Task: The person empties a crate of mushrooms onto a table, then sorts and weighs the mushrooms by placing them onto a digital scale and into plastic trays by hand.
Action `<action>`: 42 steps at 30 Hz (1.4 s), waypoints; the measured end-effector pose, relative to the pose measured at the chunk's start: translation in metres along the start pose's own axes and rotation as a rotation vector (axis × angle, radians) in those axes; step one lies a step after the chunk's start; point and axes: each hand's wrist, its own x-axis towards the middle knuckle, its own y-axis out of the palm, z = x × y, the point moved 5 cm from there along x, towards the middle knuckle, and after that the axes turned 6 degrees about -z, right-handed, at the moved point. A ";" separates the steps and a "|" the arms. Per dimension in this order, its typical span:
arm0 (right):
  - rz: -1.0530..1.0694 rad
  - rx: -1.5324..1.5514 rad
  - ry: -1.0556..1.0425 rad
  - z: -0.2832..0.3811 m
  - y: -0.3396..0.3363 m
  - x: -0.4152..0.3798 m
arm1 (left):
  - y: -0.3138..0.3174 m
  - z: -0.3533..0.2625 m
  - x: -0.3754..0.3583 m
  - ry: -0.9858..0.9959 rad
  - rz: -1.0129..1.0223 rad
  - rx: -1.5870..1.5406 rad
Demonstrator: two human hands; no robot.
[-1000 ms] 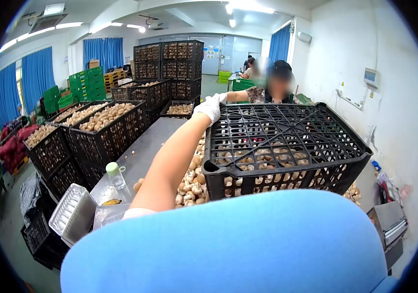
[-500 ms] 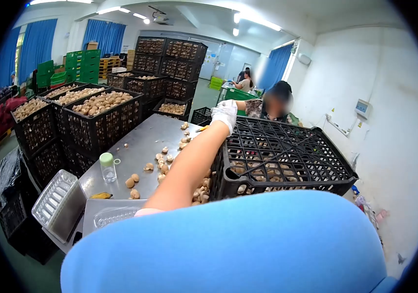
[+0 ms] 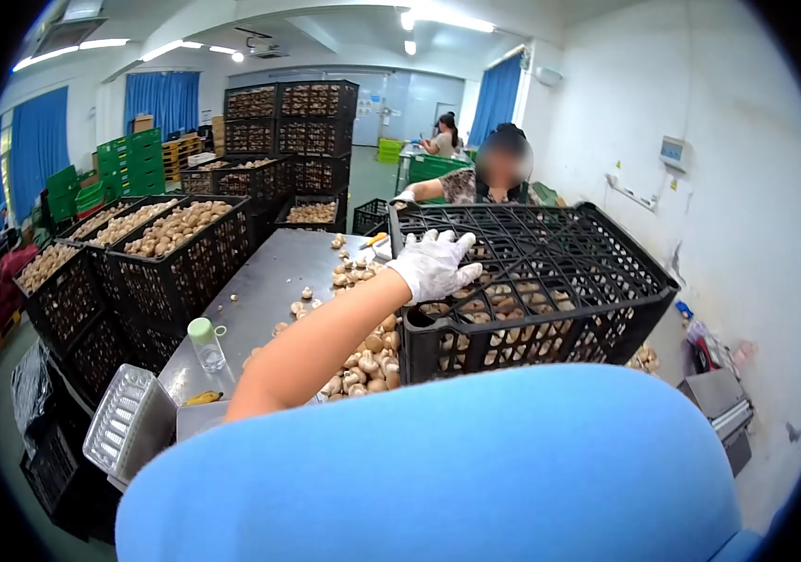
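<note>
My left hand (image 3: 433, 267), in a white glove, lies on the near left part of a black plastic crate (image 3: 550, 245). Its fingers are spread over the lattice and it grips nothing. The crate's lattice side faces up, and brown mushrooms show through its openings. Loose mushrooms (image 3: 367, 363) are heaped on the metal table (image 3: 269, 272) along the crate's left side, partly behind my forearm. A co-worker's gloved hand (image 3: 405, 197) is at the crate's far left corner. My right hand is out of view.
A green-capped bottle (image 3: 205, 344), a yellow-handled tool (image 3: 202, 398) and a stack of clear plastic trays (image 3: 129, 421) are at the left. Mushroom-filled crates (image 3: 180, 267) stand beyond the table's left edge. A co-worker (image 3: 503, 169) is behind the crate.
My left hand has come back from the crate's far left corner to its near left part, and its fingers have spread. The crate now sits differently, with more mushrooms showing beside it.
</note>
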 end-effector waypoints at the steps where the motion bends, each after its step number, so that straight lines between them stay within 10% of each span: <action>1: -0.025 0.271 0.031 -0.079 0.049 -0.006 | 0.002 0.001 -0.001 -0.008 -0.016 0.029; 3: 0.427 0.341 0.422 -0.083 0.076 -0.043 | 0.001 0.005 -0.002 -0.028 -0.037 -0.003; 9: 0.468 0.805 1.042 -0.024 0.120 -0.117 | 0.009 0.019 -0.005 -0.099 -0.098 0.098; 42: 0.490 0.679 0.594 0.124 0.105 -0.082 | 0.001 0.114 -0.076 -0.314 -0.215 -0.091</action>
